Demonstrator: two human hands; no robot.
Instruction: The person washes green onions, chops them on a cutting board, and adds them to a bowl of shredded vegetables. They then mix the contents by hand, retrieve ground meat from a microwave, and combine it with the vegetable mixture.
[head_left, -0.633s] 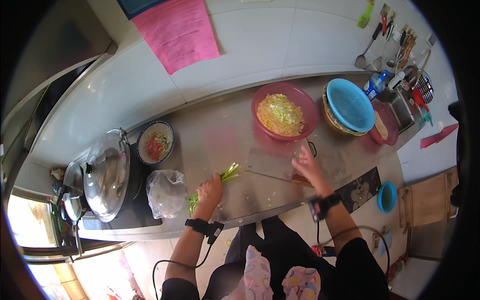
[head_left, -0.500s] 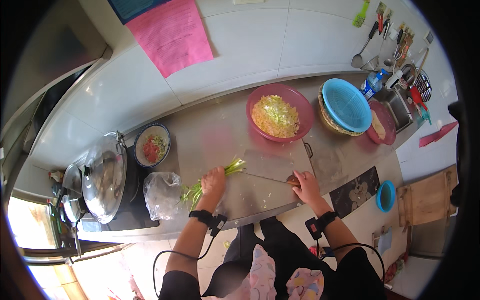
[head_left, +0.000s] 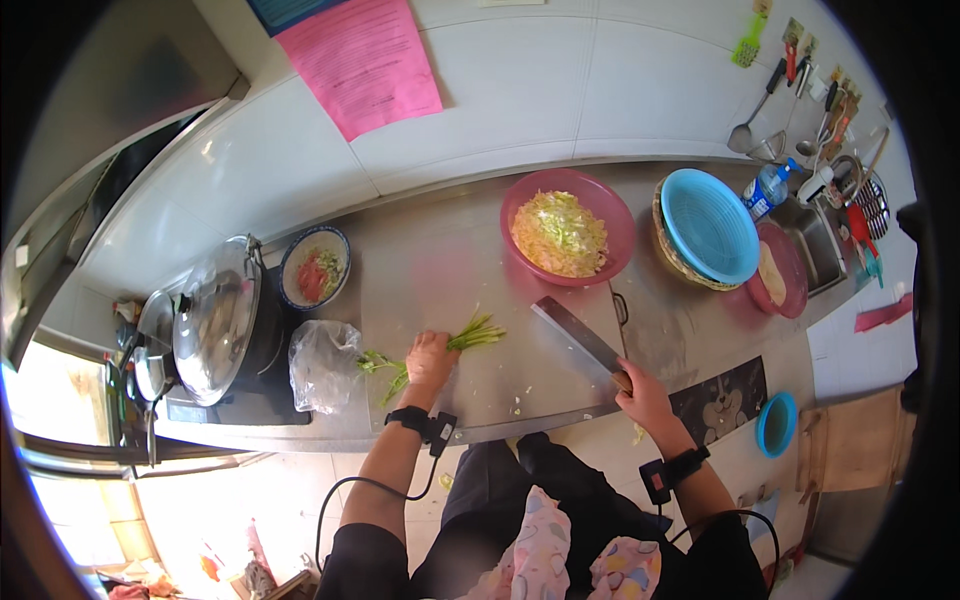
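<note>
My left hand (head_left: pixel 430 362) is closed around a bunch of green stalks (head_left: pixel 478 332), pressing it onto the steel work surface (head_left: pixel 420 270). Cut ends fan out to the right of the fingers, and leafy tips stick out on the left. In my right hand (head_left: pixel 645 398) is a cleaver (head_left: pixel 578 335), gripped by its wooden handle. Its broad blade slants up and to the left, apart from the stalks. Beyond the blade stands a pink basin (head_left: pixel 625 240) of shredded pale yellow and green food (head_left: pixel 558 235). Small bits lie scattered near the front edge.
Left of the stalks are a crumpled clear plastic bag (head_left: pixel 325 365), a patterned bowl (head_left: pixel 342 245) of chopped red and green pieces, and a lidded pot (head_left: pixel 215 325). To the right stand a blue basket (head_left: pixel 710 225), another pink basin (head_left: pixel 795 265) and a sink (head_left: pixel 825 250).
The cleaver has swung away from the stalks, its broad face now showing. My right hand has shifted right and slightly nearer. My left hand still grips the bunch.
</note>
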